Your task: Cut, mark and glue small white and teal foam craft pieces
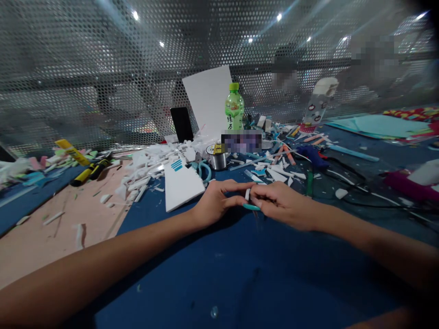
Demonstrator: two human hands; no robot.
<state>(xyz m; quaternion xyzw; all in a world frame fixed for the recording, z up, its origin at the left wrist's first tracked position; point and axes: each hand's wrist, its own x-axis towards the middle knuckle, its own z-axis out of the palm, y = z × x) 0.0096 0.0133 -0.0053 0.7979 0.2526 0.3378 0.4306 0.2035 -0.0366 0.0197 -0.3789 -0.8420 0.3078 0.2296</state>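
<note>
Over the blue tabletop, my left hand (216,201) closes its thumb and forefinger around the left side of a small white piece (247,195), which looks like foam. A curved teal strip (251,207) sits at its lower end. My right hand (288,203) pinches the same small piece from the right, its fingertips partly hidden. Just beyond my left hand lies a white foam board (181,185) with blue stripes. Teal-handled scissors (206,171) rest beside it, partly covered. A spool of wire (218,160) stands behind them.
White foam scraps (140,169) heap across the back. Behind them stand a green tea bottle (234,107), a black phone-like slab (182,124) and a patterned tumbler (317,105). Yellow-and-black cutters (91,171) lie left. Dark cables (353,176) cross the right side. A perforated metal screen (137,68) rises behind.
</note>
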